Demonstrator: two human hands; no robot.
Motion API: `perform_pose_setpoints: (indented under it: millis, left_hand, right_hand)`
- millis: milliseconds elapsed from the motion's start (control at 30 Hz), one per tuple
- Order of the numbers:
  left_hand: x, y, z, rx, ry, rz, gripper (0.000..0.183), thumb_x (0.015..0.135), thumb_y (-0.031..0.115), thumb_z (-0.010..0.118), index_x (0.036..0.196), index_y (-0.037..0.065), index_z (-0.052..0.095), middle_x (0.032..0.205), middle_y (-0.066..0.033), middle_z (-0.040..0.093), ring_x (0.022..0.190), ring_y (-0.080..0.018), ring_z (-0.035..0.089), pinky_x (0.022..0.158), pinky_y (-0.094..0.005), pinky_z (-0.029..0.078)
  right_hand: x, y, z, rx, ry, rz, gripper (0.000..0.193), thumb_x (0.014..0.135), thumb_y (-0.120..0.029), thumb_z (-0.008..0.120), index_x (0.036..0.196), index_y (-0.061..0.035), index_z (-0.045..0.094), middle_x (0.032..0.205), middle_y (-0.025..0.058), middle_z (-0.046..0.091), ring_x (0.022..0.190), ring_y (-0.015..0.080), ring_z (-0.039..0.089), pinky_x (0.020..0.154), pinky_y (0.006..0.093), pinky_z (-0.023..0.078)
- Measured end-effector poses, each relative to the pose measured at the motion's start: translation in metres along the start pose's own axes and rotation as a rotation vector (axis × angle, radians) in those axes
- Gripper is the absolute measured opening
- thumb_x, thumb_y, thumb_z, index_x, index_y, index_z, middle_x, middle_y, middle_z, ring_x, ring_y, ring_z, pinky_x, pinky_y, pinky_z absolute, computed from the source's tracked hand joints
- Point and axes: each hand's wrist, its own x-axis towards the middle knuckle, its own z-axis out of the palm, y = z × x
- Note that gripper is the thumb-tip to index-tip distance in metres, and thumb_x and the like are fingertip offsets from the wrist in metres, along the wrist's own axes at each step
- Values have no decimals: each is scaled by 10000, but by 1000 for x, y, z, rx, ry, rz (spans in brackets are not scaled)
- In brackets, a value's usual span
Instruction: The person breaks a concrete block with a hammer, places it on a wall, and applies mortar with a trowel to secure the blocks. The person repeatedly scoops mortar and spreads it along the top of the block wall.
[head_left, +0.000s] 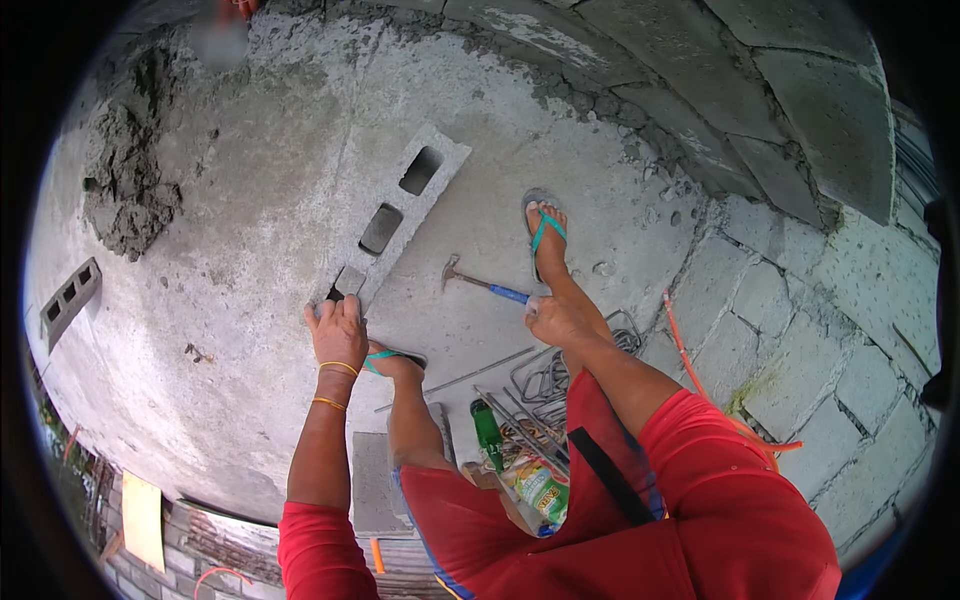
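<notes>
A grey concrete hollow block lies slantwise on the floor in front of me, its openings facing up. My left hand is closed on the block's near end, with the fingertips beside the nearest opening and partly covering it. In my right hand is a claw hammer with a blue grip, held by the end of the handle. Its metal head points left, toward the block, and stays apart from it.
Wet mortar is heaped at the far left, above another hollow block. Bent steel rods, a green bottle and a plastic packet lie between my legs. A block wall rises at the far right, near an orange hose.
</notes>
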Motion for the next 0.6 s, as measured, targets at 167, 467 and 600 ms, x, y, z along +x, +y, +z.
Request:
perform_pose_setpoints:
  millis: [167,467,600]
  left_hand:
    - [-6,-29,57,-42,115,65,437,797,155,735,1178,83,534,953,-32,626,1012,-260,570,1078,-601,302]
    - [-19,-33,112,-33,188,19,362,776,151,705,1109,72,589,971,-36,647,974,-240,584,1071,-580,304]
    - [-24,-27,109,4,58,-80,474,822,166,689,1258,74,528,1121,-74,630,1129,-281,563,1135,-626,245]
  right_hand:
    - [101,-3,48,-167,41,121,332,927,-285,561,1149,-54,651,1144,198,688,1097,361,668,969,457,522]
    - [202,7,143,-436,48,211,306,927,-184,548,1203,-76,625,1226,155,655,1153,315,651,993,440,502]
    - [199,-1,148,-212,39,104,370,909,-255,591,1212,-43,612,1170,219,665,1115,358,657,954,442,521]
